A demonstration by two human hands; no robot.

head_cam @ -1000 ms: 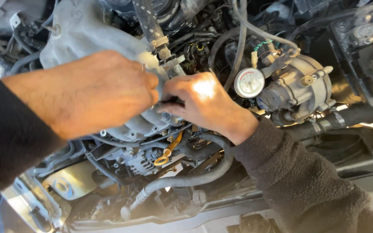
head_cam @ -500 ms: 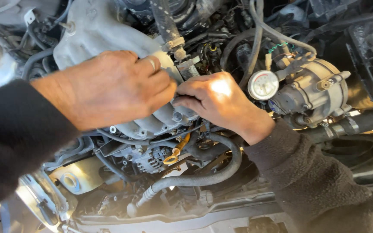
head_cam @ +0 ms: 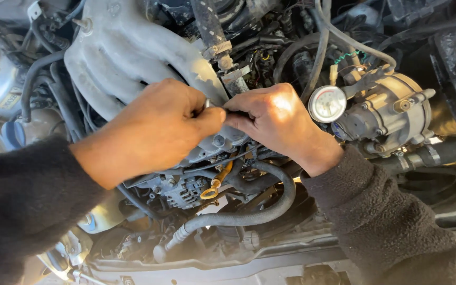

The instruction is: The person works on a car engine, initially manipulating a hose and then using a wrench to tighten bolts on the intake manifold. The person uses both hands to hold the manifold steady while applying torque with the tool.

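Observation:
My two hands meet over a car engine. My left hand (head_cam: 151, 132) is curled, its thumb and fingers pinched on a small thin part just below the grey cast intake manifold (head_cam: 133, 53). My right hand (head_cam: 275, 124) is closed on a thin dark piece (head_cam: 231, 114) that reaches toward the left fingertips. What the fingers grip is mostly hidden. Both arms wear dark fleece sleeves.
A round white gauge (head_cam: 327, 104) on a metal regulator body (head_cam: 391, 111) sits just right of my right hand. A black curved hose (head_cam: 249, 211) and a yellow dipstick loop (head_cam: 212, 189) lie below. Hoses and cables crowd the top. A pale fluid tank (head_cam: 27, 126) is at left.
Both hands have come closer together and sit lower and more central in view; the fingertips now touch over the small part. The view has shifted slightly.

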